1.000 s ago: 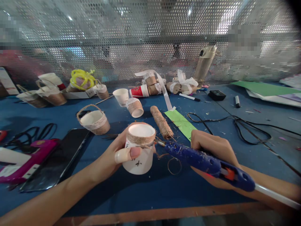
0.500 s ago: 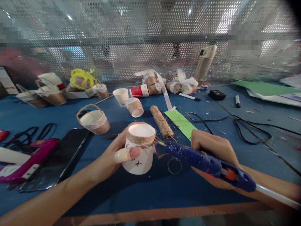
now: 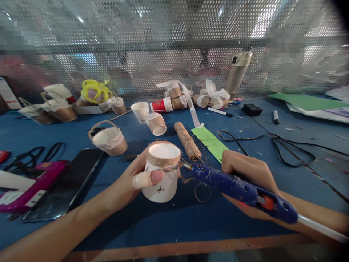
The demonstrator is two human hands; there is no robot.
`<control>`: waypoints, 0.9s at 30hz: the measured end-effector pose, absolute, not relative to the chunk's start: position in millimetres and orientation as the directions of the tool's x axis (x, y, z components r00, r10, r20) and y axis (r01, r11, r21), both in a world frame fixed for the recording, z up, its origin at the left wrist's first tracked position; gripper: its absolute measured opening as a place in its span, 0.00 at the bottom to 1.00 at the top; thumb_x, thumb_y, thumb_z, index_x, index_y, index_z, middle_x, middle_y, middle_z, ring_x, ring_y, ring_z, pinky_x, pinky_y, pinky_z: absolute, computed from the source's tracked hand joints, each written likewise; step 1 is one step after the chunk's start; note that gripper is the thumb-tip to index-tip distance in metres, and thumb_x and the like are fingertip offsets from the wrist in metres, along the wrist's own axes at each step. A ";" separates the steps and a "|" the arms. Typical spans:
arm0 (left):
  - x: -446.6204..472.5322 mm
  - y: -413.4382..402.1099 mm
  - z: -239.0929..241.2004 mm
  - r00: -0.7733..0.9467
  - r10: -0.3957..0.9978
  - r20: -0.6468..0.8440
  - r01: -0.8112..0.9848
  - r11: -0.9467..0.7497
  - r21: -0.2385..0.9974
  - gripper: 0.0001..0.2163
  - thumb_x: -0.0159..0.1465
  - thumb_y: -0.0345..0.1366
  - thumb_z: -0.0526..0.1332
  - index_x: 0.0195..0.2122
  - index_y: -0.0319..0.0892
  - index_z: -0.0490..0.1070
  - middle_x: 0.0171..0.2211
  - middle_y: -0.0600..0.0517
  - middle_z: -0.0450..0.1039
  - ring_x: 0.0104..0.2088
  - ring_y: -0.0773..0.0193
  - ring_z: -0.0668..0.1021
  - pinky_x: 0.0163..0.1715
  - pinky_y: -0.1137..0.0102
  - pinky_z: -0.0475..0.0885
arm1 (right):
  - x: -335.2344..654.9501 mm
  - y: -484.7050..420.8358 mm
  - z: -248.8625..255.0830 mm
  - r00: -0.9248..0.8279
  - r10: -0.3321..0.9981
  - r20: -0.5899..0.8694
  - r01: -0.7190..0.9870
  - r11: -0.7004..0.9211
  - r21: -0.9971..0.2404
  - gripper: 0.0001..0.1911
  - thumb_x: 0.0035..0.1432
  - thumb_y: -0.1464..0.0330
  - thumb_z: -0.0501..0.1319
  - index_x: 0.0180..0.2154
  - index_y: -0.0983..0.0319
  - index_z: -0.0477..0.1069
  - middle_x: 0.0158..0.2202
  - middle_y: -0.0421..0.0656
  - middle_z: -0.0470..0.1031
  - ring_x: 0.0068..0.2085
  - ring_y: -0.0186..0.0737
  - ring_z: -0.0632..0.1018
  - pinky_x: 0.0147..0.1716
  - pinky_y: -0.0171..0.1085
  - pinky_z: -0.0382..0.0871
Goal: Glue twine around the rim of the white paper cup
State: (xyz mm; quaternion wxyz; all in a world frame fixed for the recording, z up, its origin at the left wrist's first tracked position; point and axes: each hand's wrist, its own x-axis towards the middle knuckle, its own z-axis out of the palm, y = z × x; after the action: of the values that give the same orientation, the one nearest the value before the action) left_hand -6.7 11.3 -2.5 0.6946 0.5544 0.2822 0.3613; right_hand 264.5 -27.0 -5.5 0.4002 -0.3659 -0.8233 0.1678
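My left hand [image 3: 139, 174] is wrapped round a white paper cup [image 3: 160, 189], its thumb across the front. Several turns of brown twine [image 3: 163, 160] circle the cup below the rim, and a loose strand trails off its right side. My right hand [image 3: 248, 174] grips a blue hot glue gun [image 3: 231, 185] with a clear glue stick in its back end. The gun's metal nozzle points at the twine on the cup's right side; whether it touches cannot be made out. Behind the cup lies a spool of twine [image 3: 187, 142], beside a green card strip [image 3: 209, 142].
A twine-handled cup basket [image 3: 110, 140] stands at left, near a black phone [image 3: 68, 182] and a magenta power strip [image 3: 51, 174]. More wrapped cups [image 3: 174, 96] and a metal flask [image 3: 238, 74] stand along the perforated screen [image 3: 169, 43]. A black cable [image 3: 283, 145] loops at right.
Almost nothing differs. Both hands, the cup and the glue gun keep nearly the same places, with the nozzle still at the cup's right side.
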 end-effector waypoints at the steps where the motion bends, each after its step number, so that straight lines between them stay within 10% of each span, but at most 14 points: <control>1: -6.9 11.5 -2.8 0.579 0.815 0.010 -0.187 0.121 0.975 0.25 0.53 0.46 0.68 0.51 0.45 0.68 0.43 0.49 0.76 0.43 0.50 0.77 0.38 0.64 0.70 | 264.5 -26.9 -5.4 -0.413 0.738 0.534 0.465 0.675 -0.573 0.16 0.44 0.80 0.58 0.27 0.58 0.53 0.25 0.36 0.56 0.25 0.33 0.58 0.24 0.34 0.53; 27: -6.3 12.7 -1.9 0.601 0.799 0.018 -0.187 0.118 0.975 0.24 0.54 0.46 0.68 0.50 0.44 0.69 0.43 0.50 0.76 0.41 0.55 0.77 0.39 0.66 0.70 | 265.9 -26.1 -5.6 -0.425 0.723 0.545 0.451 0.691 -0.565 0.15 0.45 0.78 0.59 0.27 0.58 0.54 0.25 0.36 0.56 0.25 0.33 0.59 0.23 0.34 0.53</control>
State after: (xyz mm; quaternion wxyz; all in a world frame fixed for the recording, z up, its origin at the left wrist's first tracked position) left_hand -6.3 12.7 -1.9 0.6965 0.5618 0.2723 0.3538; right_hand 265.9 -26.1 -5.6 0.4022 -0.3549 -0.8269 0.1689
